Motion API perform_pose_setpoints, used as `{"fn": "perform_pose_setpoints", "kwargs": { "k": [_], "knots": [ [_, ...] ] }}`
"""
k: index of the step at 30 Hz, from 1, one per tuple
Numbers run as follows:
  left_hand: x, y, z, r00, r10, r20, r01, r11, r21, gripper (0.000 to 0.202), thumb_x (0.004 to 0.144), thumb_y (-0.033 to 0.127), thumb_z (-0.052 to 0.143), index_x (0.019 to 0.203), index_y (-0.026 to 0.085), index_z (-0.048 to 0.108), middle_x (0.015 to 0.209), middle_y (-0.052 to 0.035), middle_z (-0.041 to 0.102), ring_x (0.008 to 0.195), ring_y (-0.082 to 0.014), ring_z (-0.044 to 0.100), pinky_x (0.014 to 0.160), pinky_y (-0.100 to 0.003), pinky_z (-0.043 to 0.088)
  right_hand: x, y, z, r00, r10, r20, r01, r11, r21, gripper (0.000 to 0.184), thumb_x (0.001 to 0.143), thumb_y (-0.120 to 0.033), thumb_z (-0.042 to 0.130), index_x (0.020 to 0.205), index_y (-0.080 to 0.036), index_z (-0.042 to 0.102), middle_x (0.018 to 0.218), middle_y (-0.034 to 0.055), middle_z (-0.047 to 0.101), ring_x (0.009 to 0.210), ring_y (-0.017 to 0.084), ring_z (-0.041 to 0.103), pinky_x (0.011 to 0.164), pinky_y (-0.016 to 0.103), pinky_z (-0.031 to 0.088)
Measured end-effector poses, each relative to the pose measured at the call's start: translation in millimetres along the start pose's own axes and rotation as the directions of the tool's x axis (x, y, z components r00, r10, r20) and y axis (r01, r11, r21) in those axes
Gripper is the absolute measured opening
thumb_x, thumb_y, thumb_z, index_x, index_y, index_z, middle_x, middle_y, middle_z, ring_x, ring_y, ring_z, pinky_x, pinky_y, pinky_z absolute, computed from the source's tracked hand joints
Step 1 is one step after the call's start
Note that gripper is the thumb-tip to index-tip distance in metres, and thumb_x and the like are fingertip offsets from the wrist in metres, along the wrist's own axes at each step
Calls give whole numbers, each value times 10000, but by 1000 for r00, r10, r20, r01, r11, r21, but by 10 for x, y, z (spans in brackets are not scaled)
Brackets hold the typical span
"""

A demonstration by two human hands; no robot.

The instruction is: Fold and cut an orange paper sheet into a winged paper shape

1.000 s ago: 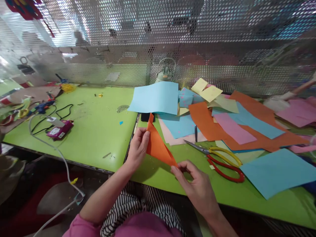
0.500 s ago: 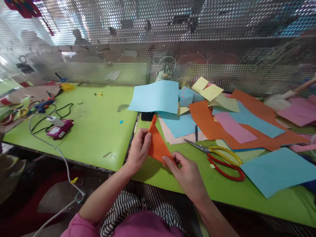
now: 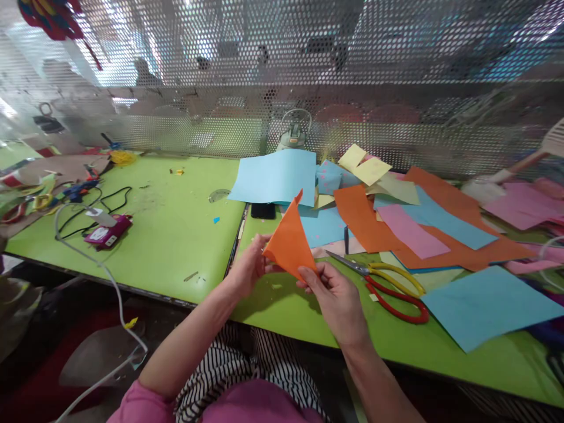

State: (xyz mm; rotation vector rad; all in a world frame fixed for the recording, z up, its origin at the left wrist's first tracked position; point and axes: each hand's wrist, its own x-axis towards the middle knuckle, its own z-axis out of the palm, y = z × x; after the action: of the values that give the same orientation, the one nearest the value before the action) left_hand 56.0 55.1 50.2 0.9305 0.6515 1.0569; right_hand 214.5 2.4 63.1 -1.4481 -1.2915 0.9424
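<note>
Orange paper [image 3: 291, 244]: between your hands, above the table [image 3: 167, 235]
Right hand [image 3: 337, 294]: you pinch its lower corner
Left hand [image 3: 250, 267]: at its left corner; cannot tell whether you pinch
Scissors [image 3: 396, 314]: near your right hand

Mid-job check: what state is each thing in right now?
Orange paper: folded, narrow at its far tip.
Right hand: pinching the orange paper.
Left hand: at the paper's left edge, fingers partly hidden.
Scissors: lying unheld.
Bottle: upright, carry loop raised, lower part hidden.
Purple power block: white plug fitted.
</note>
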Motion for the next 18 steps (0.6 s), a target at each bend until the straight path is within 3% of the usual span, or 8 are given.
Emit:
{"fn": "perform_pose_setpoints", "kwargs": {
  "k": [2,4,10,15,18],
  "knots": [
    [-42,-67,97,987,-87,137,92,995,-31,575,731,673,650,964,147,660,866,-103,681,793,-209,643,780,-353,513,9,-6,5,999,-28,-45,29,999,37,342,777,-536,662,710,-206,607,612,2,656,591,151,627,549,242,505],
    [-92,-160,225,984,-79,159,79,997,4,531,707,624,713,906,133,676,853,-94,680,827,-205,633,813,-337,495,2,-9,18,996,-53,-71,56,997,53,343,781,-537,657,706,-207,602,618,-5,650,585,143,617,553,242,509],
    [-161,-329,480,999,42,2,-42,999,-16,577,775,717,554,667,150,567,654,-17,536,666,-141,521,693,-284,452,-55,0,32,993,-53,-101,59,997,52,346,777,-530,666,677,-209,584,598,-4,639,557,138,590,542,246,494],
    [-194,-253,431,995,12,-101,-18,998,-53,577,731,728,595,622,182,441,623,37,402,610,-107,462,679,-284,471,-101,28,-5,996,-5,-87,10,998,58,341,754,-534,687,690,-208,610,579,8,654,555,152,604,554,260,500],
    [-219,-207,366,994,-9,-106,6,999,-37,573,731,721,602,621,178,454,623,43,378,615,-102,449,690,-283,487,-116,63,-24,997,5,-75,0,998,67,344,755,-542,681,704,-208,618,584,12,659,554,155,607,544,261,501]
  ]
}}
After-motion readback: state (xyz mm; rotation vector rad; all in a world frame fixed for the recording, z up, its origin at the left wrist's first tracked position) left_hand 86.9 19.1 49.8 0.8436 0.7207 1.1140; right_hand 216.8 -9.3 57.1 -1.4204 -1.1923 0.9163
